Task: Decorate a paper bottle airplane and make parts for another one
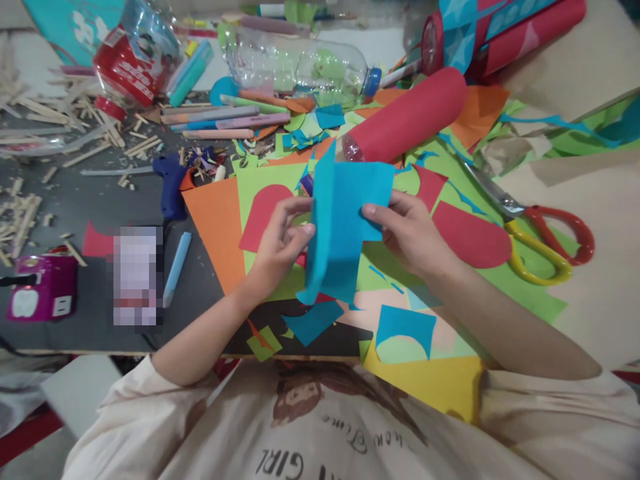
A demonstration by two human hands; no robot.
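Note:
A sheet of blue paper (345,220) is held up over the table, with its left side bent into a fold. My left hand (285,237) pinches that folded side between thumb and fingers. On the opposite edge, my right hand (410,230) grips the sheet with the thumb on its face. Beneath and around the sheet lie green paper, a rounded red paper piece (267,217) and another red piece (470,237). Scissors (517,213) with one red and one yellow handle rest to the right of my right hand.
A red paper-wrapped bottle (407,117) and a clear plastic bottle (310,63) lie at the back. A blue glue gun (170,187), a light blue marker (177,270) and a purple box (43,287) are on the left. Wooden sticks and paper scraps are strewn about.

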